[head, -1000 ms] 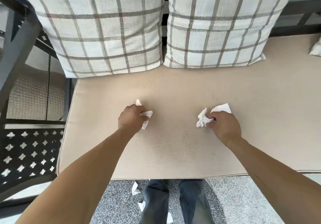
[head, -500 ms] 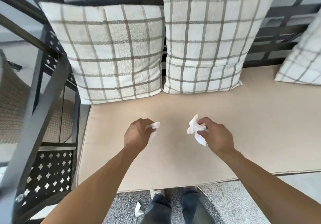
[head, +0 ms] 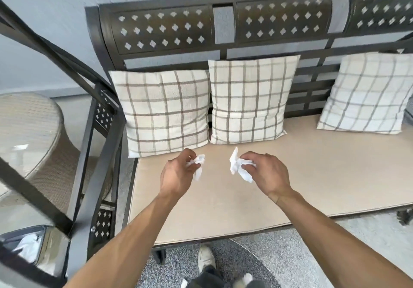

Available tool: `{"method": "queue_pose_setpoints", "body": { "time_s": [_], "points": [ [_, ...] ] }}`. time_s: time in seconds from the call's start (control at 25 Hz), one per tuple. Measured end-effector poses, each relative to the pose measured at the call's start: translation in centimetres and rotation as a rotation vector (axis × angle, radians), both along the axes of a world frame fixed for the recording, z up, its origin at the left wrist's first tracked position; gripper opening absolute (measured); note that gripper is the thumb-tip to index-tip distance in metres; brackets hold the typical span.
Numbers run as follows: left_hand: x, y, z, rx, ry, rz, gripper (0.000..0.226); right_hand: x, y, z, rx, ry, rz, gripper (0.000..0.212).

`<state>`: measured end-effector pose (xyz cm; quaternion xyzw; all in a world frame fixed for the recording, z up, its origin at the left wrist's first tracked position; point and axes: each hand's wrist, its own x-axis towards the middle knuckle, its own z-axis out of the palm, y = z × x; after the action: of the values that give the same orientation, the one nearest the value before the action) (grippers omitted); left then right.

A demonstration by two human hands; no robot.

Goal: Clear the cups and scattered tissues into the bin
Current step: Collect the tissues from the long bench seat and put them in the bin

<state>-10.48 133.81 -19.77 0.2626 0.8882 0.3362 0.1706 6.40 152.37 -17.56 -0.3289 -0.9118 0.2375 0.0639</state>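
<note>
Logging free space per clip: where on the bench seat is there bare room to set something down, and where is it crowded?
The seat cushion is bare between the middle pillow and right pillow, and all along its front edge. The back left is crowded: left pillow abuts the middle one. Above the centre, the left hand and right hand each hold a crumpled tissue.
</note>
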Motion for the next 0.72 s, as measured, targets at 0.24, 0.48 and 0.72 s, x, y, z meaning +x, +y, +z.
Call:
{"method": "queue_pose_setpoints", "body": {
  "time_s": [0.24,0.48,0.72],
  "points": [
    [5.1,-3.7,4.6,0.064,0.05,-0.002,0.011,2.5,-3.4,5.5,0.076,0.1,0.056,0.017],
    [13.7,-9.3,6.8,0.133,0.155,0.06,0.012,10.2,-8.4,8.1,0.251,0.203,0.186,0.019],
    [22.9,-17.6,9.8,0.155,0.337,0.147,0.016,16.7,-15.5,10.4,0.287,0.288,0.336,0.018]
  ]
}}
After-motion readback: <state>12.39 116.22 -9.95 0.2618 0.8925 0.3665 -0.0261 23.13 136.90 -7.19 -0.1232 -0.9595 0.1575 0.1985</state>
